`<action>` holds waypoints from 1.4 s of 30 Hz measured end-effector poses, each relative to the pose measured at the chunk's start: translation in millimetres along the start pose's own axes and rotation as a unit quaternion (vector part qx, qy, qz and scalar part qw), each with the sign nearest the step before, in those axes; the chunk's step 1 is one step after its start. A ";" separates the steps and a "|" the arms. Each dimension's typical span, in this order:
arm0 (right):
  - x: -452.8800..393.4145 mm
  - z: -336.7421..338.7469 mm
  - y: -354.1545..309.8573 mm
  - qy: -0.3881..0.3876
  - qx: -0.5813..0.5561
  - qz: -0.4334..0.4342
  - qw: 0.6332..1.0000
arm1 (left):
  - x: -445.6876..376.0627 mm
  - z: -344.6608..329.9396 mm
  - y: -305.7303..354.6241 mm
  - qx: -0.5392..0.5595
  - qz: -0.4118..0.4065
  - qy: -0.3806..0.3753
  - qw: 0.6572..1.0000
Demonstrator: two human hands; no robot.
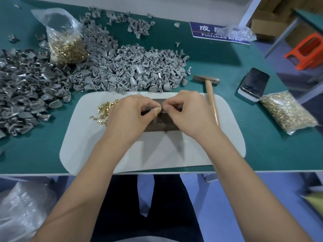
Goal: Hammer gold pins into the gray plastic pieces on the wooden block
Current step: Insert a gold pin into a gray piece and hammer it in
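**Pin Seating Station: Both Hands at the Wooden Block**

Your left hand (130,110) and right hand (186,109) meet at the centre of the frame, directly over the dark wooden block (163,122). The block lies on a pale grey mat (87,140) on the green bench (272,149).

Fingers: on both hands the fingers are curled inward, with the tips brought together at one spot above the block. Your left thumb carries a tan bandage wrap. A small dark item sits between the fingertips of the two hands; it is too small and too covered to identify, so you cannot tell from this view whether it is a gray piece, a pin, or both. Your hands also hide most of the block's top face.

Materials:
- A loose heap of gold pins (105,110) lies on the mat, just beside your left hand, at centre left.
- A large pile of gray plastic pieces (132,70) spreads across the bench above the mat. A darker gray pile (22,91) fills the left edge of the frame.
- A clear bag of gold pins (67,48) stands at upper left among the piles. A second bag of pins (286,112) lies at the right of the frame.

Tools and other items:
- The hammer (210,95) lies on the bench to the right of your right hand, head toward the top of the frame, its wooden handle along the mat's right edge. Neither hand touches it.
- A phone (254,83) rests at right, between the hammer and the second bag.
- A blue "Finished Area" sign (206,32) lies at upper right, partly under a clear plastic bag (237,33).
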State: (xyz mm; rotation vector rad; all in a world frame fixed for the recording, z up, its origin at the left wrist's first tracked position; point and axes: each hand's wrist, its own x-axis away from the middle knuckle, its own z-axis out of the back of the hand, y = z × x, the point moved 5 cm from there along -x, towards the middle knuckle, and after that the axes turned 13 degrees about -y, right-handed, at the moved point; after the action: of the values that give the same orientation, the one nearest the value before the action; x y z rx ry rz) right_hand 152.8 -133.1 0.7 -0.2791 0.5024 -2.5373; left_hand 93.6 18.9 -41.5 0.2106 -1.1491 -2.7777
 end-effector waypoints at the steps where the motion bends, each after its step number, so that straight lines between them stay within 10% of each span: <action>1: -0.6 -1.3 3.3 -0.001 -0.022 0.001 1.000 | -0.1 -0.2 1.6 -0.004 -0.001 0.002 1.000; 27: 3.6 -9.2 5.1 0.016 -0.026 -0.006 1.000 | 9.6 -6.4 18.6 -0.081 -0.014 0.043 0.996; 31: 11.8 4.8 25.3 0.082 -0.231 0.038 0.969 | 7.4 -3.3 18.4 -0.097 -0.001 0.048 0.994; 34: 21.1 20.2 63.2 0.219 -0.162 -0.057 0.961 | 7.5 -3.6 15.0 -0.090 -0.006 0.049 0.995; 38: 8.7 -1.3 98.3 0.082 0.002 -0.240 0.967 | 11.5 -7.8 12.6 -0.067 -0.013 0.062 0.996; 42: -2.5 -3.8 103.9 0.038 -0.005 -0.238 0.970 | 14.0 -9.8 12.7 -0.050 -0.024 0.068 0.996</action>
State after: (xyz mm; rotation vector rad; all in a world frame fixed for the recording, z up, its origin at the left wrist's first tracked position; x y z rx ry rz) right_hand 201.9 -212.6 -45.1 -0.3393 0.5292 -3.0219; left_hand 82.3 0.8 -40.5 0.4149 -0.9850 -2.8032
